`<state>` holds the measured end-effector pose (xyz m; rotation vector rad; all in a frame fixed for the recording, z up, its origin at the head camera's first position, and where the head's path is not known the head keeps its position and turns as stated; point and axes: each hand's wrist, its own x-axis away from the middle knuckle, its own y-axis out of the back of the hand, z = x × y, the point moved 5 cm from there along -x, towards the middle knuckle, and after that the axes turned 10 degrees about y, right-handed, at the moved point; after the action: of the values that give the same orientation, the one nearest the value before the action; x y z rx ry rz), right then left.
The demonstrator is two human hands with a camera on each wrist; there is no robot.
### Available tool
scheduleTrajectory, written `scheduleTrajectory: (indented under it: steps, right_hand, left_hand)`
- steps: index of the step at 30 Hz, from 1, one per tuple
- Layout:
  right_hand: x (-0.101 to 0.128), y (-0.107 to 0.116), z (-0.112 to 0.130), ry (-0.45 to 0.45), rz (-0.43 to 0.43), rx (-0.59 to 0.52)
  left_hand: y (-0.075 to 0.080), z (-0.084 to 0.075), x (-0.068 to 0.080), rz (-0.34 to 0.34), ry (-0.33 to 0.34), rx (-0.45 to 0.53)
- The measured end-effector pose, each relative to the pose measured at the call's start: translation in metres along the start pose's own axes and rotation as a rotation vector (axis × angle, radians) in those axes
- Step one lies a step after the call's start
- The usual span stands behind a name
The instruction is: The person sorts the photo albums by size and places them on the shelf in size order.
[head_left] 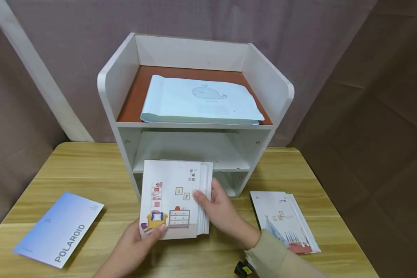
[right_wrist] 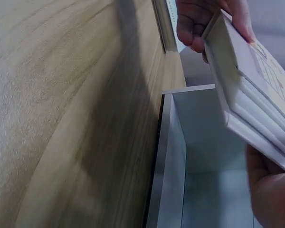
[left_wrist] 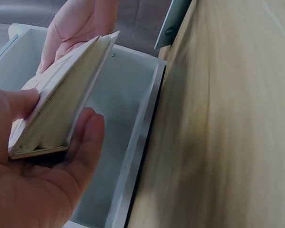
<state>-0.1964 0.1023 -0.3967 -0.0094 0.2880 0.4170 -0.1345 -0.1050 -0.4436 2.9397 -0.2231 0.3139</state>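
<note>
A white photo album (head_left: 170,197) with a printed yellow armchair, dresser and wall pictures is held up in front of the small shelf unit (head_left: 194,148). My left hand (head_left: 133,243) grips its lower left corner, thumb on the cover and fingers underneath. On the ribbed spine side, my right hand (head_left: 226,212) holds the right edge, its thumb lying on the cover. The left wrist view shows the album (left_wrist: 61,95) tilted, its page edges fanned a little. In the right wrist view the layered spine of the album (right_wrist: 261,109) faces the camera.
A white album with a whale drawing (head_left: 201,96) lies on the unit's brown top. On the wooden table (head_left: 100,166), a blue POLAROID album (head_left: 59,229) lies left and another illustrated album (head_left: 278,220) right. A small black object (head_left: 243,269) shows by the right sleeve.
</note>
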Motion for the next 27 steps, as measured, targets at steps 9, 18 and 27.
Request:
scheduleTrajectory:
  steps: [9, 18, 27]
  right_hand:
    - [0.015, -0.013, -0.01, -0.074, 0.166, 0.089]
    - [0.021, -0.015, -0.011, -0.081, 0.281, -0.007]
    - [0.02, -0.015, -0.006, -0.116, 0.263, 0.023]
  left_hand:
    - [0.008, -0.006, 0.005, -0.128, -0.046, 0.056]
    - [0.014, -0.025, 0.013, -0.087, -0.034, 0.07]
    - [0.025, -0.038, 0.018, 0.02, 0.021, 0.128]
